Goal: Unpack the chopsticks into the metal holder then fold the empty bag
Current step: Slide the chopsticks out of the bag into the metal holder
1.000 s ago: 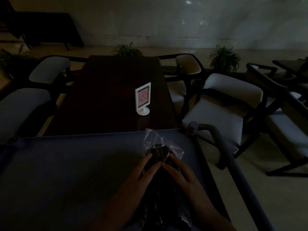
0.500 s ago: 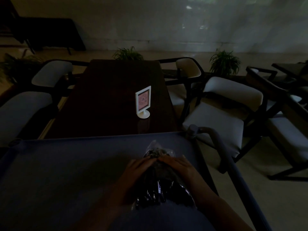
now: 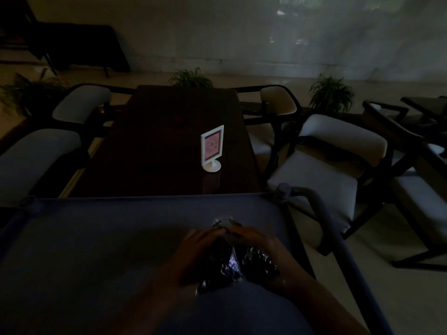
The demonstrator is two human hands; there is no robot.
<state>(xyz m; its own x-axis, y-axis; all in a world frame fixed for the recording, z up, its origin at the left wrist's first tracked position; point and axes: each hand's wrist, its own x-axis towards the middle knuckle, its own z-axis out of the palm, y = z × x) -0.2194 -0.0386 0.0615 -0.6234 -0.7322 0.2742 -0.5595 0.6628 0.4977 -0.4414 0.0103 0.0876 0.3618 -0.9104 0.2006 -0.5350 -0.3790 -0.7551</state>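
A clear crinkled plastic bag (image 3: 231, 264) holding dark chopsticks lies on the grey-blue cart top (image 3: 96, 238), near its right side. My left hand (image 3: 198, 247) rests on the bag's left side and my right hand (image 3: 256, 240) on its right side, fingertips almost meeting at the bag's far, bunched end (image 3: 225, 222). Both hands press and grip the plastic. The scene is very dark, so the chopsticks show only as dark shapes inside. No metal holder is in view.
The cart's handle bar (image 3: 333, 235) runs along the right. Beyond the cart stands a dark wooden table (image 3: 169, 141) with a white sign stand (image 3: 212, 148). Padded chairs (image 3: 321, 170) flank the table on both sides. Potted plants (image 3: 330, 93) stand behind.
Both hands slid up the bag and closed in over its far end, flattening the open plastic that stood up before. The camera view tilted slightly downward.
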